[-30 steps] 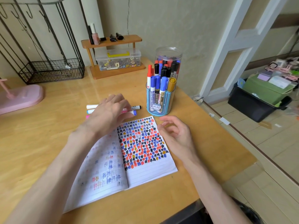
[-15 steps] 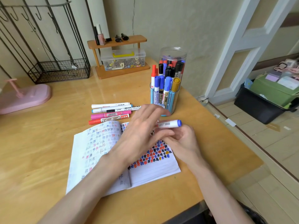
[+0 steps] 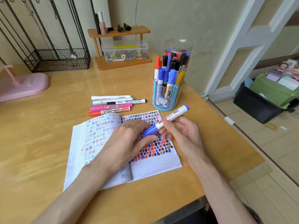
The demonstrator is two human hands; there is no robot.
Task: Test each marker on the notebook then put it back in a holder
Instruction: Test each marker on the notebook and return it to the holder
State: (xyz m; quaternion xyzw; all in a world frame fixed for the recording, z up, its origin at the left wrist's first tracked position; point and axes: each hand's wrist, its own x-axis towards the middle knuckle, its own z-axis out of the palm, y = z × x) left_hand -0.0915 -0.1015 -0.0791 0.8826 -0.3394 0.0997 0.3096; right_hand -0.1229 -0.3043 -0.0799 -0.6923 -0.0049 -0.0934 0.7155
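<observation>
Over the notebook [image 3: 153, 165], now pinches the blue cap [image 3: 149, 130] with the left grip [image 3: 129, 139] and curls the right grip [image 3: 182, 135] round the marker [image 3: 169, 118], tilted, just lifted off the tabletop [image 3: 48, 143]. Looks ready to uncap. Leaves the row [image 3: 111, 107] lying beyond, holder [image 3: 157, 94] farther.

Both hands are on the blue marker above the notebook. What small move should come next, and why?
Probably pull the cap off the blue marker: the left hand grips that cap, the right hand holds the barrel, and the notebook lies open beneath.
</observation>
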